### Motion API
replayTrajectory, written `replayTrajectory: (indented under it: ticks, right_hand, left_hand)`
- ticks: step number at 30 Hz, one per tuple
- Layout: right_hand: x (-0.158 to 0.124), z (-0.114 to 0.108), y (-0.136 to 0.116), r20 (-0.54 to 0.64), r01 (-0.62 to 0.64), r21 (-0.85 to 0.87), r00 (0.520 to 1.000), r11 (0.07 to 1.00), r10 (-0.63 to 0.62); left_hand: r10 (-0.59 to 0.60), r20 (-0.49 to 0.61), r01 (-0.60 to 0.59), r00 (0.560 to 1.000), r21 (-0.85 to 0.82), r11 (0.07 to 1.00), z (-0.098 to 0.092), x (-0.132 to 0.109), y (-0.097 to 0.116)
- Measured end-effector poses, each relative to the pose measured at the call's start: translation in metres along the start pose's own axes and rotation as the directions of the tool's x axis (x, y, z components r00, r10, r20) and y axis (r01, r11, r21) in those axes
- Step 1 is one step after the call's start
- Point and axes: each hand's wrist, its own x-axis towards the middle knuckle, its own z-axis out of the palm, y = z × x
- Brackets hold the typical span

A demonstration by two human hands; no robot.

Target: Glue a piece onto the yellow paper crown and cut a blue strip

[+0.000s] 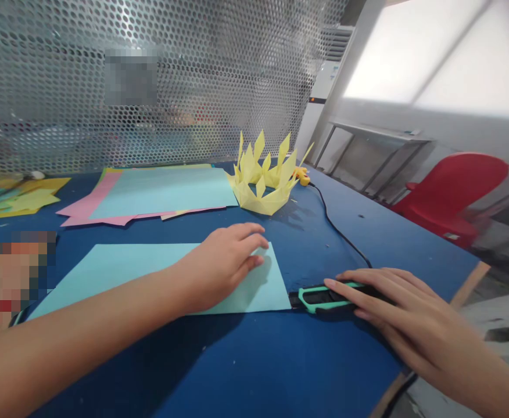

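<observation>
A light blue sheet of paper [136,261] lies flat on the blue table in front of me. My left hand [226,264] rests over its right part, fingers slightly bent and apart, holding nothing. At the sheet's right corner lies a black and teal utility knife [324,297]. My right hand [398,316] is over its rear part, with fingers along the top and the thumb on the near side. Part of the handle is hidden under that hand. Behind my left hand stands a yellow folded-paper crown [267,197] with pointed tips.
A stack of blue and pink paper [162,191] lies behind the sheet; yellow and green paper [36,194] is at the far left. A yellow glue gun [301,175] trails a black cord [339,223]. A perforated metal panel [193,75] borders the back. A red chair [459,191] stands right.
</observation>
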Motion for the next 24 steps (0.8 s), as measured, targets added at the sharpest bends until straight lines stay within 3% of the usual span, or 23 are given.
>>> replayTrajectory:
  ticks: [5,24]
  right_hand:
    - [0.005,-0.002,-0.001,-0.032,-0.004,0.025,0.999,1.000,0.005]
    - [-0.012,0.009,0.000,-0.028,0.008,0.012,1.000,1.000,-0.008]
  left_hand:
    - [0.112,0.168,-0.109,0.979,-0.029,0.994,0.006,-0.016,-0.018]
    - [0.079,0.261,-0.101,0.962,0.073,0.992,0.004,-0.016,-0.014]
